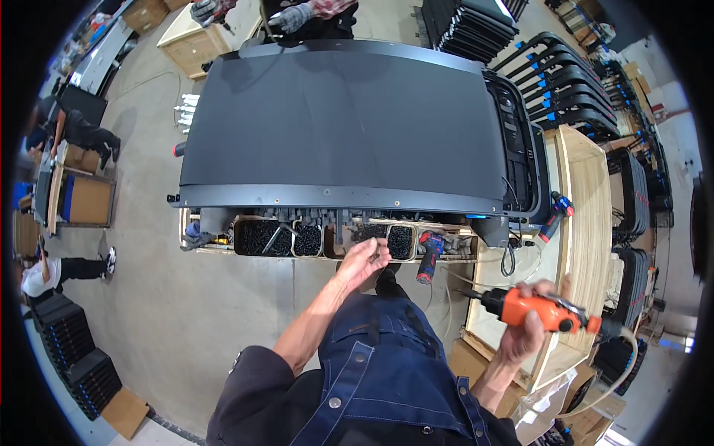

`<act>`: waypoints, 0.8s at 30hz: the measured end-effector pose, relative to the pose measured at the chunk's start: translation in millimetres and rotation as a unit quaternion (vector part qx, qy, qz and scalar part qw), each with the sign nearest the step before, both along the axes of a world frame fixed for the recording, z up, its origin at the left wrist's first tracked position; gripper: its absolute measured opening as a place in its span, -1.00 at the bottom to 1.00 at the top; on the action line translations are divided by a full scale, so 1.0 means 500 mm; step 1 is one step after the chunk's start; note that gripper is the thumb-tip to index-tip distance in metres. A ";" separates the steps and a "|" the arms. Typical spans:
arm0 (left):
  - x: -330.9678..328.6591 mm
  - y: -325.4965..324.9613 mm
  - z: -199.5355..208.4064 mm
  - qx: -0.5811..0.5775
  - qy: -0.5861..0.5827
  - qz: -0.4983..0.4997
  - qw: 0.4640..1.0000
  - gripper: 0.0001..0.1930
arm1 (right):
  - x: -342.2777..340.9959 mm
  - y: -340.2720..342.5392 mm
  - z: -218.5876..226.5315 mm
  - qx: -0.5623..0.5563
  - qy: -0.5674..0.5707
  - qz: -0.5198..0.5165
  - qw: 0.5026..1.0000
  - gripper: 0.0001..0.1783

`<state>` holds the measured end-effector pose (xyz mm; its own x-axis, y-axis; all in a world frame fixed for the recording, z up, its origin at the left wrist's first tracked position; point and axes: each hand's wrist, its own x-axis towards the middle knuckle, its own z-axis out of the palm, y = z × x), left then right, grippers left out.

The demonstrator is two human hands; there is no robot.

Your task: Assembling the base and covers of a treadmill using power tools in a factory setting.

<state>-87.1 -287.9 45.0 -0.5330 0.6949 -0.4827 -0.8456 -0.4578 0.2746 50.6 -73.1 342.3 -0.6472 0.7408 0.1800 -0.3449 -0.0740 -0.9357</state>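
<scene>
My right hand (524, 331) is wrapped round an orange air screwdriver (547, 311), its dark bit pointing left and a pale hose running from its back end. In front of my body, my left hand (363, 263) is closed with its fingertips pinched together; what they hold is too small to make out. It hovers at the near edge of a row of bins, close to a bin of small black screws (401, 241). Beyond the bins lies a large dark grey flat panel (342, 126) with a row of holes along its near edge.
A blue and black cordless drill (429, 256) stands by the bins, and another cordless drill (556, 215) lies on the wooden crate (584, 178) at right. Black frames (573, 82) are stacked behind. Across the panel are a co-worker's gloved hands (291, 18). Other people are at far left.
</scene>
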 end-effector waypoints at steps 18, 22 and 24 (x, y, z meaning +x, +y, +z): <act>0.061 0.190 0.271 0.048 0.015 -0.053 0.997 -0.75 | -0.091 0.147 -0.100 -0.195 0.062 0.051 0.978 -0.52; 0.055 0.245 0.281 0.024 0.072 -0.055 0.996 -0.76 | -0.087 0.206 -0.114 -0.229 0.060 0.025 0.971 -0.54; 0.062 0.283 0.298 -0.027 0.108 -0.038 0.993 -0.77 | -0.083 0.233 -0.127 -0.233 0.061 0.010 0.970 -0.53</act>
